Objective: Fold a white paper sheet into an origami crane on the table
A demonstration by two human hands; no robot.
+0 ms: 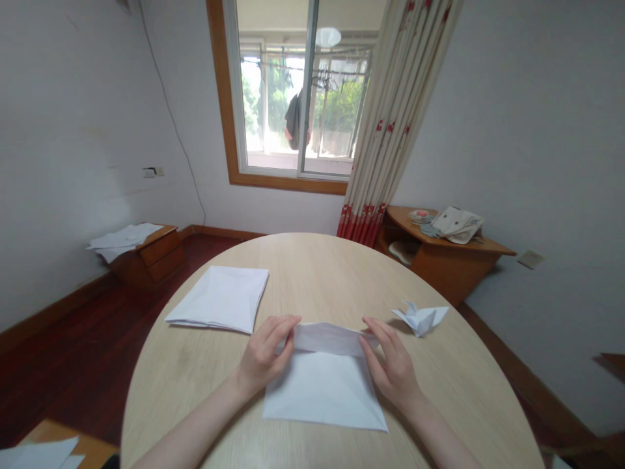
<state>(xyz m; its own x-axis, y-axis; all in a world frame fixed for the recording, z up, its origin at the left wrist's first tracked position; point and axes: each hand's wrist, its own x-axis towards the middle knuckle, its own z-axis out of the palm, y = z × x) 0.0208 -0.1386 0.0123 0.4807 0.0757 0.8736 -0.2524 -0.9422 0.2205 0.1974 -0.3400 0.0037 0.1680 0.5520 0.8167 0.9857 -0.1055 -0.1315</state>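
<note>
A white sheet of paper (322, 391) lies in front of me on the round table, its far edge lifted and folded over toward me. My left hand (266, 348) pinches the raised flap at its left end, thumb on the near side. At the right end, my right hand (390, 358) grips the same flap between thumb and fingers. To the right of that hand rests a folded paper crane (420, 319). A stack of white paper (219, 296) sits beyond my left hand.
The round wooden table (312, 260) has a curved edge on both sides. A small drawer cabinet (156, 254) with papers stands at the left wall. A wooden desk (449, 251) holding a cloth bag (456, 225) is at the right, near the curtain (390, 130).
</note>
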